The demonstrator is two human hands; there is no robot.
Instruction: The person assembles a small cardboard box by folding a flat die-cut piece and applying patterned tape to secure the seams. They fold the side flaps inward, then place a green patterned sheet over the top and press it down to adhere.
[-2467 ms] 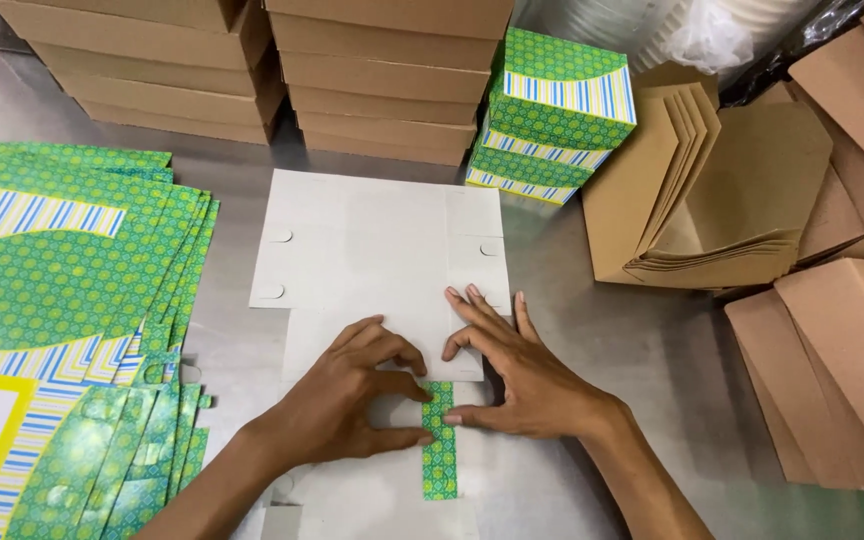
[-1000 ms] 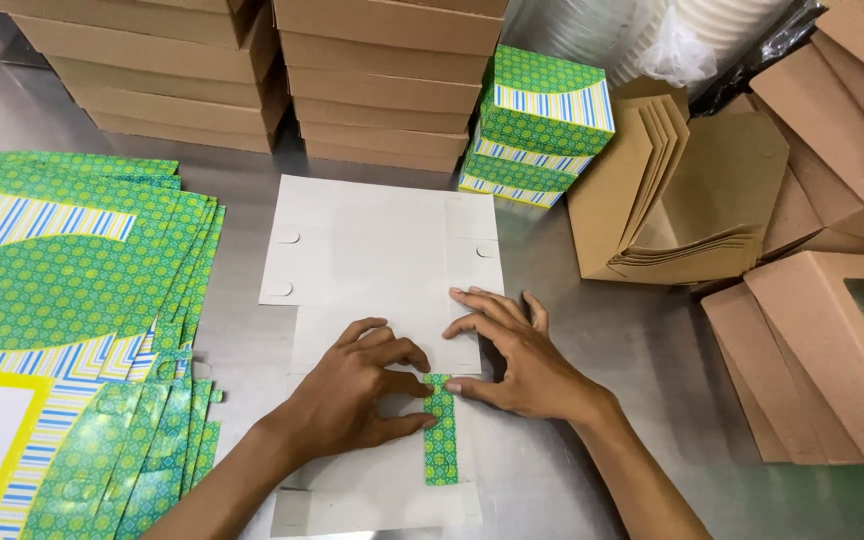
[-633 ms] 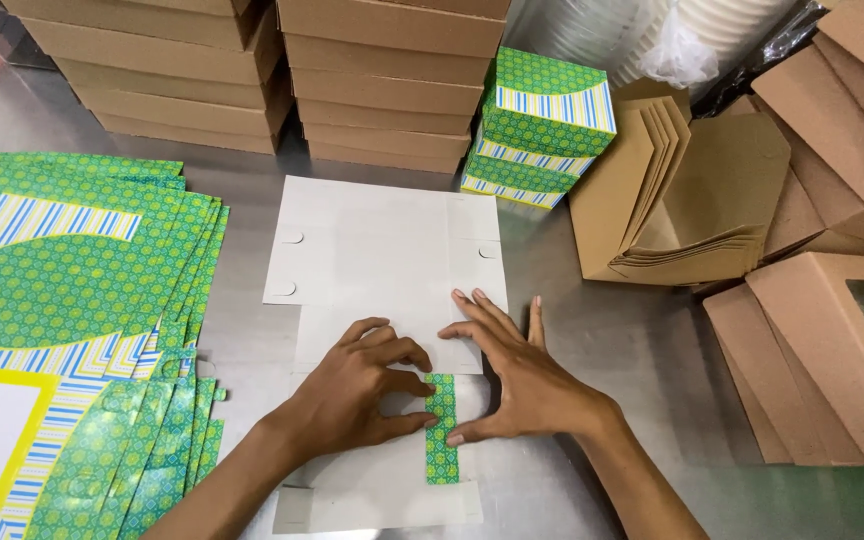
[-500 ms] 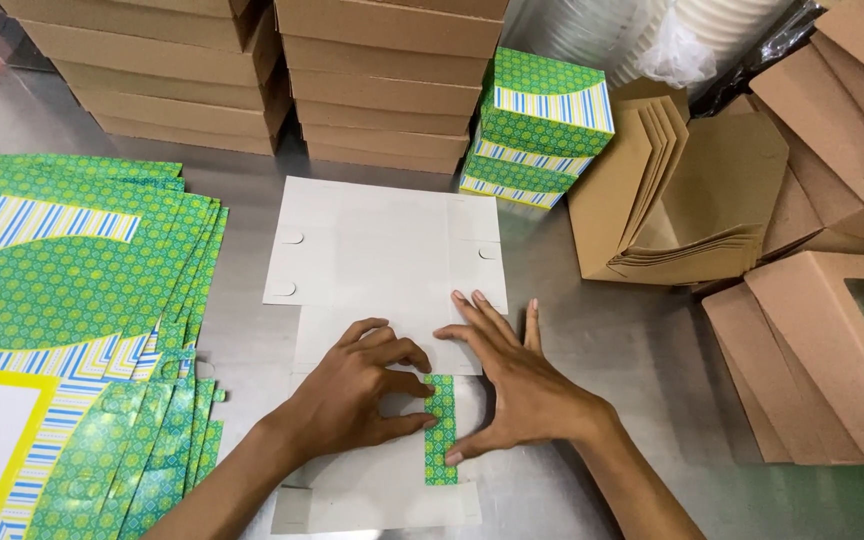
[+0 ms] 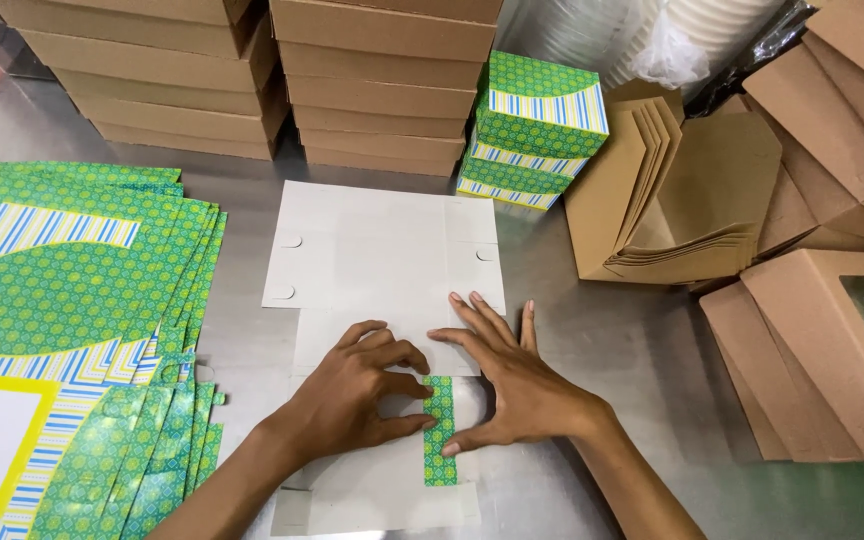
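Observation:
A flat white cardboard box blank lies printed side down on the steel table. A narrow green patterned flap is folded over onto its near part. My left hand rests on the blank just left of the flap, fingers curled, thumb touching the flap's edge. Flat on the blank to the right of the flap lies my right hand, fingers spread, thumb against the flap.
A pile of flat green patterned blanks lies at the left. Folded green boxes are stacked behind. Brown box stacks line the back. Brown folded cartons and a brown windowed box sit at the right.
My right hand has slid a little rightward and flattened, its fingers spreading over the blank. The left hand has stayed beside the green flap.

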